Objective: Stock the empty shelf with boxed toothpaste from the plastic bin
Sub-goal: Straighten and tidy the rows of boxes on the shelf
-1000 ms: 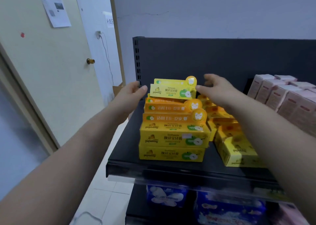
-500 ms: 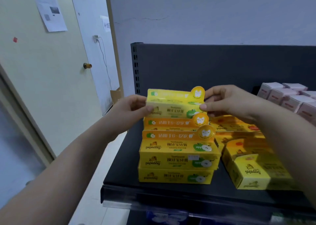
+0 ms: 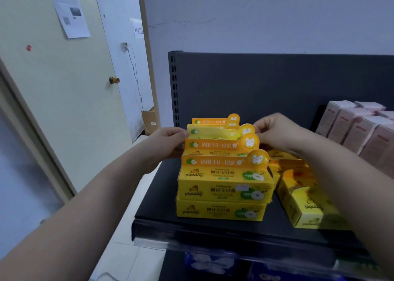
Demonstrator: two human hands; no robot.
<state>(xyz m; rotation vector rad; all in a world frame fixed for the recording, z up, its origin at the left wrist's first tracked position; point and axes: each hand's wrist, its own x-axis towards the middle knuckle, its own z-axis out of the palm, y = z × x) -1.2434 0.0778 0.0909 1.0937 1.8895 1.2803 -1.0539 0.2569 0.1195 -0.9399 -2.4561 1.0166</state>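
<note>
A stack of yellow toothpaste boxes (image 3: 223,191) stands at the left end of the black shelf (image 3: 155,195). One yellow box (image 3: 215,132) is held by its two ends over the rear of the stack, with another box showing behind it. My left hand (image 3: 170,140) pinches its left end. My right hand (image 3: 277,131) pinches the right end by the round tab. More yellow boxes (image 3: 302,204) lie to the right, partly hidden under my right forearm. The plastic bin is out of view.
Pink boxes (image 3: 358,129) line the shelf's right side. A black back panel (image 3: 255,84) rises behind the shelf. A lower shelf holds blue packs (image 3: 209,263). A door (image 3: 64,88) and a cardboard box (image 3: 149,118) are to the left.
Both hands closed on the top box's ends, lifted it slightly and shifted it back over the stack. The view moved closer to the shelf.
</note>
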